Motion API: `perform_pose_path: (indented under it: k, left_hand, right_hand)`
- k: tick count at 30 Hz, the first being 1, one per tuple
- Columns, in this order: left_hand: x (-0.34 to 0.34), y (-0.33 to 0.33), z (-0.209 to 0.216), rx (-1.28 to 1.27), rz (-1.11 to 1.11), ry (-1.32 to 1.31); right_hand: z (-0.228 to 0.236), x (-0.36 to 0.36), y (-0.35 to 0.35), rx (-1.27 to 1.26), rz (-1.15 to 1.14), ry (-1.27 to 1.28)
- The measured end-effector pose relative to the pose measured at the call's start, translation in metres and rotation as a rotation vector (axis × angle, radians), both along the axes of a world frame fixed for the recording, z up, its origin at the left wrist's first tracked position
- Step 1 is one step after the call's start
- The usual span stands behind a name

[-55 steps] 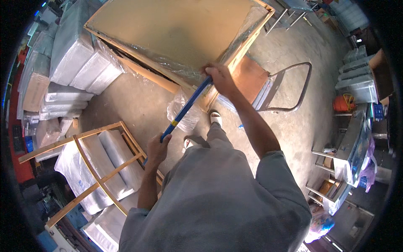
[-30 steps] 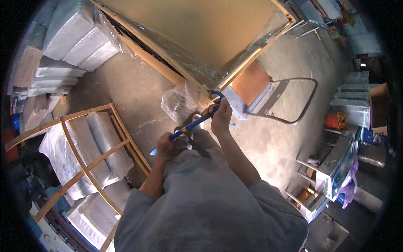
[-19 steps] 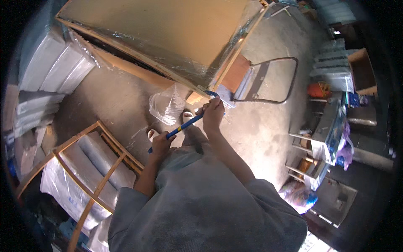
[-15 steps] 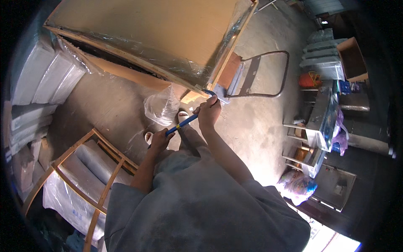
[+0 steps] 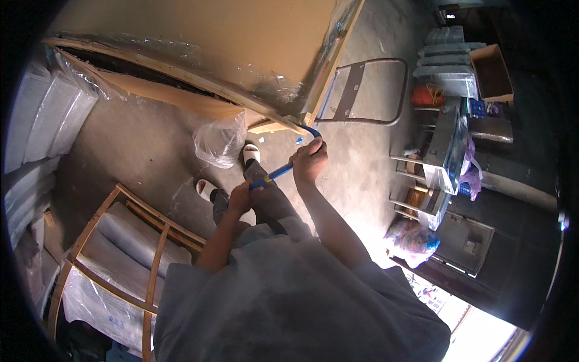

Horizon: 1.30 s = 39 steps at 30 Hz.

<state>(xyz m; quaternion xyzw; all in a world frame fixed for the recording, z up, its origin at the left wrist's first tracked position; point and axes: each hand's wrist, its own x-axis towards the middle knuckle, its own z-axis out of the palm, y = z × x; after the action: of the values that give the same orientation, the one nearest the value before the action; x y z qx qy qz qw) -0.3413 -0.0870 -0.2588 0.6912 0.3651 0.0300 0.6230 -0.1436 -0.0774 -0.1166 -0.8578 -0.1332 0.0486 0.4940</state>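
Observation:
A blue crowbar (image 5: 279, 172) with a yellow band slants across in front of me. My left hand (image 5: 240, 198) is closed around its lower end, and my right hand (image 5: 309, 159) grips it near the curved end. The hooked tip meets the near corner of a big wooden-framed crate (image 5: 265, 108), whose brown cardboard face is covered in clear film. Whether the tip sits under the wood or only against it, I cannot tell. Crumpled clear plastic film (image 5: 218, 142) hangs from the crate's lower side beside my feet.
A folding metal frame (image 5: 369, 90) lies right of the crate. At the lower left is a wooden slatted frame (image 5: 158, 259) around film-wrapped bundles. White wrapped stacks (image 5: 51, 114) line the left side. A metal table (image 5: 443, 151) and a plastic bag (image 5: 412, 241) stand right.
Both hands have shifted slightly right with the crowbar, still gripping it. My view has turned a little, and my feet show more fully. The crate corner appears slightly farther right.

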Motion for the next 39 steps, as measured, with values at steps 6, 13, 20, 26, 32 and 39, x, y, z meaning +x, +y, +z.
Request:
perform_pose_path:
  k: [6, 13, 20, 26, 32, 39]
  left_hand:
    - [0.007, 0.0, -0.003, -0.081, -0.083, -0.033]
    - [-0.028, 0.009, 0.107, -0.25, -0.068, 0.034]
    - [-0.032, 0.026, 0.208, -0.225, -0.177, 0.148]
    - [-0.041, -0.009, 0.174, 0.043, -0.068, 0.135]
    - [0.0, -0.004, 0.052, 0.038, 0.042, 0.022]
    - [0.007, -0.022, 0.039, 0.06, 0.085, 0.061]
  right_hand:
    - [0.001, 0.007, 0.002, -0.035, -0.008, 0.018]
    - [0.018, 0.034, 0.011, -0.03, 0.02, 0.179]
    - [0.051, 0.056, 0.032, -0.024, 0.051, 0.38]
    - [0.048, 0.049, 0.026, 0.205, 0.014, 0.456]
    - [-0.013, 0.025, 0.002, 0.123, 0.078, 0.006]
    - [0.059, 0.044, -0.004, -0.372, 0.377, 0.027]
